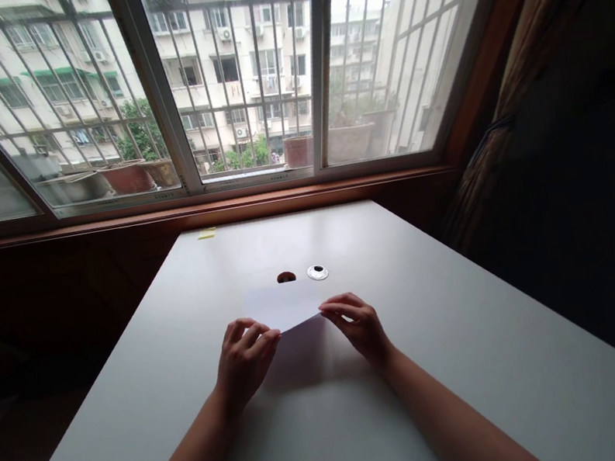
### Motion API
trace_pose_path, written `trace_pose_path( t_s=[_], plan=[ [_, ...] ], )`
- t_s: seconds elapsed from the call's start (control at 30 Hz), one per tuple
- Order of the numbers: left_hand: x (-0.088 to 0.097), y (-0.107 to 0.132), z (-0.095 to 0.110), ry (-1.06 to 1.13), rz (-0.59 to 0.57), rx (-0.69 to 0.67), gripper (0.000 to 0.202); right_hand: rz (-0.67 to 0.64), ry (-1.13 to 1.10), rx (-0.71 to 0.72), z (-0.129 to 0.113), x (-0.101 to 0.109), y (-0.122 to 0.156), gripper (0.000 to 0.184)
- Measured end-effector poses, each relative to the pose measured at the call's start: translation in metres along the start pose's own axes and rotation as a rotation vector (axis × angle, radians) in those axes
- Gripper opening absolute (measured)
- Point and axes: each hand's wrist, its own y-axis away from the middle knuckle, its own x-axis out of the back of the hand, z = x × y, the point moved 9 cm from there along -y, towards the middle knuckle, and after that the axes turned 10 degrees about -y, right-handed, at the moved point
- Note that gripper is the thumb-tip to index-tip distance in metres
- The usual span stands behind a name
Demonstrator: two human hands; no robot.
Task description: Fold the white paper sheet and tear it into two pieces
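A white sheet of paper (pixel 291 304) is held up a little above the table, its near edge slanting up to the right. My left hand (pixel 249 354) pinches the near left corner between thumb and fingers. At the near right corner, the fingertips of my right hand (pixel 359 324) are closed on the same sheet. Its shadow falls on the white tabletop (pixel 320 448) below. The far edge of the paper blends with the table, so its outline there is hard to make out.
Beyond the paper is a round cable hole (pixel 286 276) in the tabletop, with a silvery ring-shaped cover (pixel 318 272) beside it. A small yellow slip (pixel 206 233) lies at the far left edge. A barred window (pixel 246 75) stands behind, and a curtain (pixel 516 69) hangs at right.
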Motion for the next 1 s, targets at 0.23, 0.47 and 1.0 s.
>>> trace_pose_path(
  t_s=[0.23,0.47,1.0],
  plan=[
    [-0.001,0.001,0.010,-0.016,-0.072,-0.022,0.013,-0.139,0.041,0.076,-0.014,-0.017,0.004,0.016],
    [0.007,-0.002,0.019,-0.004,-0.078,-0.042,0.012,-0.252,0.005,0.121,-0.033,-0.033,0.010,0.018],
    [0.011,0.005,0.044,-0.018,-0.104,-0.158,0.010,-0.357,0.064,0.223,-0.058,-0.050,0.027,0.018]
  ],
)
